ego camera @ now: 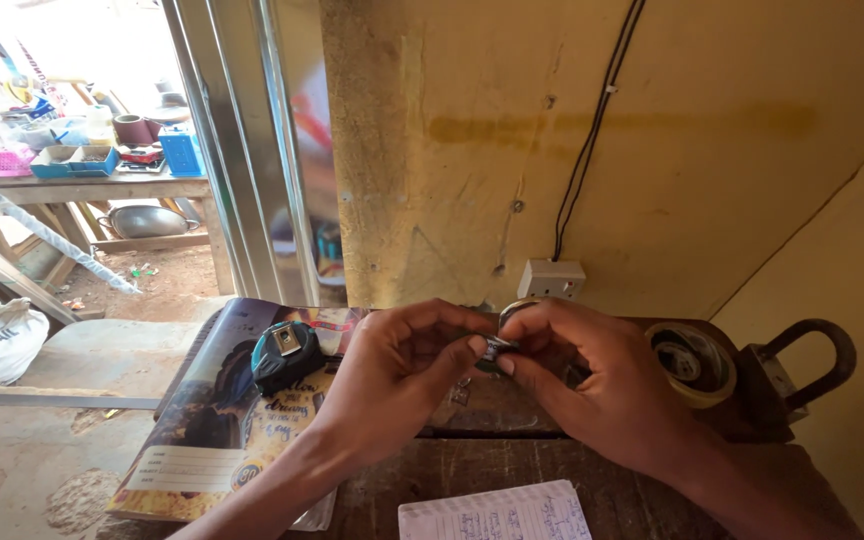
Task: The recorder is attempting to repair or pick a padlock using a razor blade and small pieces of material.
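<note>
Both of my hands meet over a dark wooden table (pixel 472 470). Between their fingertips is a small dark metal part (pixel 497 350). My left hand (pixel 397 375) pinches it from the left and my right hand (pixel 602 380) grips it from the right. What kind of part it is I cannot make out. A thin metal ring (pixel 514 306) shows just behind my right fingers. A tape measure (pixel 285 353) in black and teal lies on a colourful exercise book (pixel 222 430) to the left of my left hand.
A roll of tape (pixel 692 362) and a rusty iron clamp (pixel 802 375) sit at the right. A lined notepad (pixel 497 514) lies at the front edge. A wall socket (pixel 550 279) is on the yellow wall behind. Outside at left stands a cluttered bench (pixel 82 185).
</note>
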